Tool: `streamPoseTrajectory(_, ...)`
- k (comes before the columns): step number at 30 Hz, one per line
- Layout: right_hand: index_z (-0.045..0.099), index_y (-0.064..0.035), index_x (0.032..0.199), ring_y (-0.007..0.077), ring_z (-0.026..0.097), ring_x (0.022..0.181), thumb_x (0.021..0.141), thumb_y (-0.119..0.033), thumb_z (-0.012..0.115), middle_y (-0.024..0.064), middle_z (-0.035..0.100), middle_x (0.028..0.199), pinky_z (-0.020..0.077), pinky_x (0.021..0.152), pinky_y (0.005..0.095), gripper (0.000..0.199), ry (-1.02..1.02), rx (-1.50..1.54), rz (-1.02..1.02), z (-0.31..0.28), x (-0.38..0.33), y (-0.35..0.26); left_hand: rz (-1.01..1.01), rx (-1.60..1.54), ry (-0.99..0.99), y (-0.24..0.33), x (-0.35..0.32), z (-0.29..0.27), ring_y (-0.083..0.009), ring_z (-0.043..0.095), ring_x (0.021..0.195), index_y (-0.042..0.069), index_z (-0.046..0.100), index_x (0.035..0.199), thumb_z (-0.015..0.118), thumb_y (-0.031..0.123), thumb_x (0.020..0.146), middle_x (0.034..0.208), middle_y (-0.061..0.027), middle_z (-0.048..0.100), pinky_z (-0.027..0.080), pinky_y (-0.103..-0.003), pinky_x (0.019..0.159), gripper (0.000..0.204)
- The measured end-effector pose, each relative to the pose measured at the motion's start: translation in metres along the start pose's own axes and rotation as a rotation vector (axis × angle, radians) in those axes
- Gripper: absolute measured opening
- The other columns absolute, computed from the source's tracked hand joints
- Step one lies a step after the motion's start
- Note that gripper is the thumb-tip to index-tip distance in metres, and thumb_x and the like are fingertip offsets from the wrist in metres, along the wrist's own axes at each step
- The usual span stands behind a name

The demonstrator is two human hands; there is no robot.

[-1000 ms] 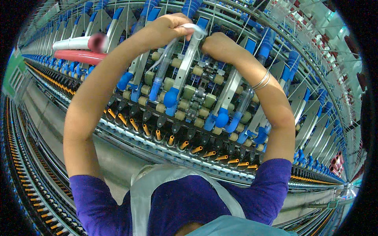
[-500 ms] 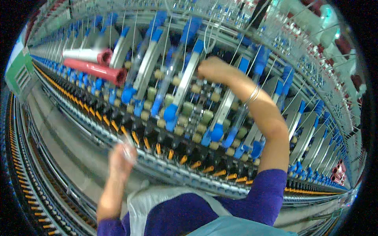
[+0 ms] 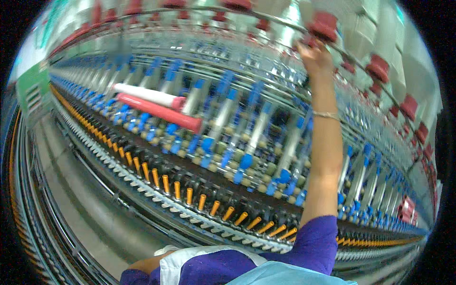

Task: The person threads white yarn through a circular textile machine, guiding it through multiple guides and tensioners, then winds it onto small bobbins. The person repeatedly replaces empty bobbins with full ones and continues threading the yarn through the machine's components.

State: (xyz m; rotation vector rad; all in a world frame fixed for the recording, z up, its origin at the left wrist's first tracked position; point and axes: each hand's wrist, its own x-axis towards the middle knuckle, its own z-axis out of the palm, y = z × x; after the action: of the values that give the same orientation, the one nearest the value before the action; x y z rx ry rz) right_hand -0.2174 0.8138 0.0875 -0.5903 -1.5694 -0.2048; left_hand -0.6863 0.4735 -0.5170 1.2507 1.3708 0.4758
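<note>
Holds the right hand up at the upper right with fingers partly curled, just below a dark-red, cup-shaped, seemingly plastic holder, well above slim orange upright tubes. Cannot tell, through blur, of any grip or contact; cannot see the left hand. Judged likely light, stiff, smooth and slightly slippery; best grasped around the broad body. Can read no brand, label or writing on it.

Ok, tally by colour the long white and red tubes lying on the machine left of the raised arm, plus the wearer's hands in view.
White tube with red end: 1
Red tube: 1
Right hand: 1
Total: 3
</note>
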Motion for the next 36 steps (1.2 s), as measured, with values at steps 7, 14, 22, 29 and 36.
streamPoseTrajectory(7,0.054,0.0047,0.110,0.0325,0.055,0.107,0.087,-0.020,0.053,0.0189,0.060,0.113,0.0340,0.105,0.0500,0.034,0.114,0.958,0.301,-0.016,-0.004,-0.021,0.045,-0.053,-0.026,-0.081,-0.065,-0.083,-0.0236,0.060,0.098,0.004,0.061,0.110,0.053,0.036,0.092,0.109,-0.0145,0.064,0.048,-0.037,0.085,0.038)
streamPoseTrajectory(14,0.061,0.0024,0.105,0.0252,0.059,0.103,0.084,-0.003,0.047,0.0161,0.063,0.107,0.0446,0.095,0.0396,0.025,0.392,-0.072,-0.056,0.205,-0.207,-0.231,0.026,-0.132,-0.080,-0.142,-0.109,-0.160,-0.0238,0.060,0.100,0.002,0.060,0.112,0.050,0.039,0.093,0.111,-0.0158,0.063,0.048,-0.037,0.086,0.043)
streamPoseTrajectory(22,0.032,-0.0067,0.142,0.0412,0.051,0.113,0.066,-0.036,0.078,0.0250,0.045,0.131,0.0408,0.098,0.0489,0.094,-1.076,-0.943,-0.207,0.469,-0.203,-0.132,0.122,0.095,-0.170,-0.136,-0.057,-0.285,-0.0241,0.060,0.102,0.001,0.059,0.113,0.046,0.043,0.095,0.114,-0.0172,0.063,0.047,-0.038,0.088,0.048)
streamPoseTrajectory(29,0.046,0.0010,0.129,0.0370,0.054,0.108,0.079,-0.055,0.063,0.0230,0.057,0.109,0.0463,0.086,0.0442,0.077,-0.949,-0.964,-0.031,0.471,-0.191,-0.121,0.306,0.359,0.154,-0.074,0.042,-0.438,-0.0337,0.056,0.113,-0.001,0.053,0.125,0.054,0.034,0.092,0.123,-0.0211,0.058,0.047,-0.038,0.092,0.047)
streamPoseTrajectory(36,0.049,-0.0023,0.126,0.0362,0.052,0.104,0.085,-0.034,0.063,0.0210,0.054,0.114,0.0434,0.087,0.0446,0.054,-0.928,-0.877,-0.084,0.455,-0.194,-0.119,0.397,0.433,0.194,0.038,0.082,-0.561,-0.0350,0.064,0.093,-0.001,0.055,0.121,0.058,0.021,0.088,0.100,-0.0195,0.067,0.050,-0.039,0.080,0.040)
